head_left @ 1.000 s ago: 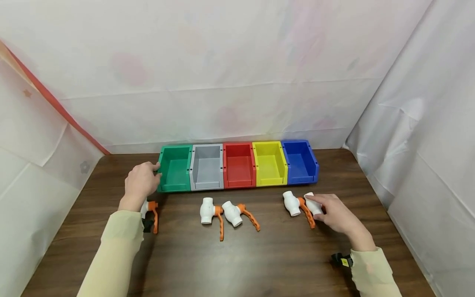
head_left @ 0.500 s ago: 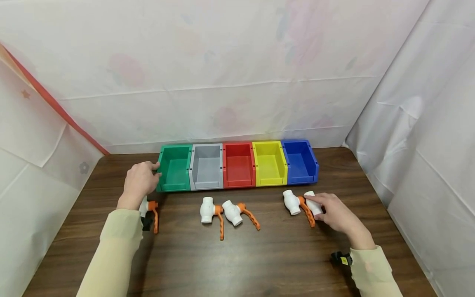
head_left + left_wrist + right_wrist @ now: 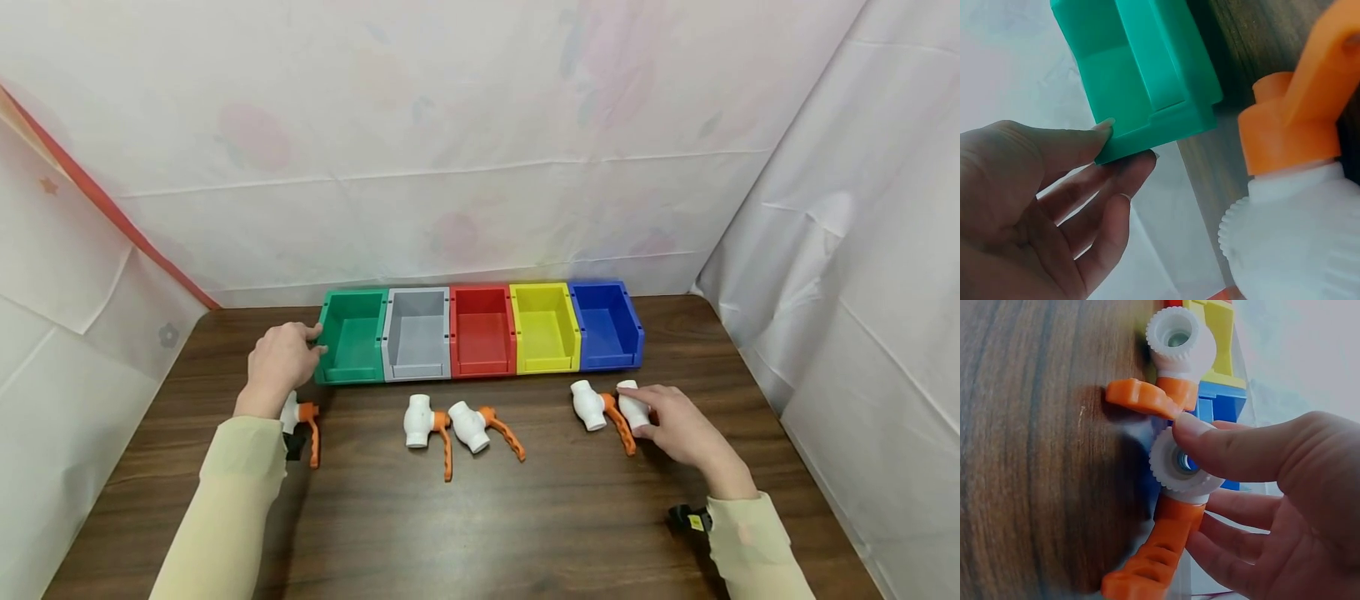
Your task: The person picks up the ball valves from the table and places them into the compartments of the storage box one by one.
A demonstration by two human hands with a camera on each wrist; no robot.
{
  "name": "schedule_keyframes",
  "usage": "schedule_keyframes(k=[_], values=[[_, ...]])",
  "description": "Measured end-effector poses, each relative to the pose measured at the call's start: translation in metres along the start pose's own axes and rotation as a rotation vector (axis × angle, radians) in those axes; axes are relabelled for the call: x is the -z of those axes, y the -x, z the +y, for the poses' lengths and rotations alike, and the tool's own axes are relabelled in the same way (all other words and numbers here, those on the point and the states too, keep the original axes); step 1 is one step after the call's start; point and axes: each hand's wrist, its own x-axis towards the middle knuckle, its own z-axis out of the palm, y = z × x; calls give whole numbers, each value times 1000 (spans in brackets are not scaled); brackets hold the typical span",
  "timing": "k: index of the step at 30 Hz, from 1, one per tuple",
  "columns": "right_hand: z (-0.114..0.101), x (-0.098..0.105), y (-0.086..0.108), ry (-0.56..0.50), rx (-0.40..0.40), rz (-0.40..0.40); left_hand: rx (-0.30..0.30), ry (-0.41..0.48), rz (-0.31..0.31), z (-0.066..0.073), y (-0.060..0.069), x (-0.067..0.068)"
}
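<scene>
Almost nothing has changed over the last second; the head view has shifted slightly, but your left hand [image 3: 281,362] stays at the green bin [image 3: 352,375] and your right hand [image 3: 678,425] stays at the rightmost ball valve [image 3: 633,407]; as I judge it, the work has not moved on, and you are keeping both holds. Your left fingers are narrow, pinching the green bin's outer side wall; the thumb lies over its rim, fingertips sit against the outside, and the lower fingers curl loosely. Your right fingers are spread only about as far as the rightmost ball valve's white body, which they grip; the thumb presses the near ribbed end, and the orange handle [image 3: 1172,534] emerges below; whether that valve is clear of the desk [image 3: 480,517], I cannot tell. The neighbouring valve [image 3: 588,407] lies just left of it, before the blue bin [image 3: 609,362]; the far-left valve [image 3: 308,412] is partly covered by your left wrist.
</scene>
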Motion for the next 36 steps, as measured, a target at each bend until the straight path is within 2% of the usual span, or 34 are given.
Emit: schedule_keyframes(k=[9, 18, 28, 36], values=[[2, 3, 3, -23, 14, 76, 9, -35, -18, 1, -1, 2], [0, 5, -5, -44, 30, 224, -6, -68, 1, 5, -2, 3], [-3, 6, -19, -54, 55, 384, 9, -97, -27, 4, -2, 3], [-5, 11, -29, -56, 77, 421, 10, -100, -14, 7, -2, 0]])
